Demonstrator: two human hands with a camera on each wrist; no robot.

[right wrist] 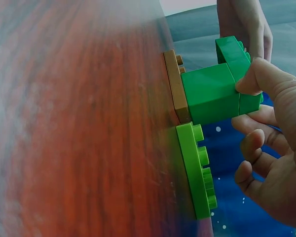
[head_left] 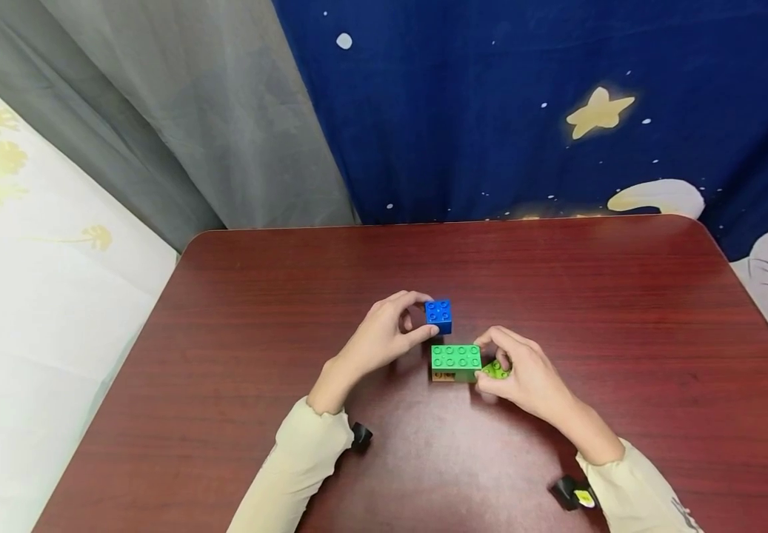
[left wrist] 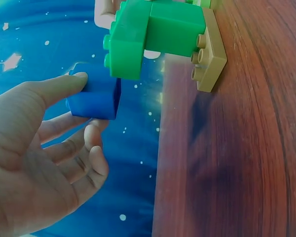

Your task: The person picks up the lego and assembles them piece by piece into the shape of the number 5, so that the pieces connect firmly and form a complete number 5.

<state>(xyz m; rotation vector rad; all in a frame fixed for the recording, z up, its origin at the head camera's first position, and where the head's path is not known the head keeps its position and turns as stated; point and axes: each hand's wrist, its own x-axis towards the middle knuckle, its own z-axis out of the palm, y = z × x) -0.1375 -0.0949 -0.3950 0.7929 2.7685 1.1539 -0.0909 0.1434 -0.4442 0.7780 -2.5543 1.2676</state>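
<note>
My left hand pinches a blue toy building brick between thumb and fingers. That brick is held off the table, just beyond the left end of a long green brick. The long brick lies on top of another green brick, which stands on a flat tan brick. With thumb and forefinger, my right hand grips the right end of the long green brick; its other fingers curl loosely below. A flat lime-green brick lies beside the tan one, partly hidden by the right hand in the head view.
The bricks are near the middle of a dark red wooden table. Behind its far edge hang a grey curtain and a blue star-patterned curtain. A pale patterned cloth is on the left.
</note>
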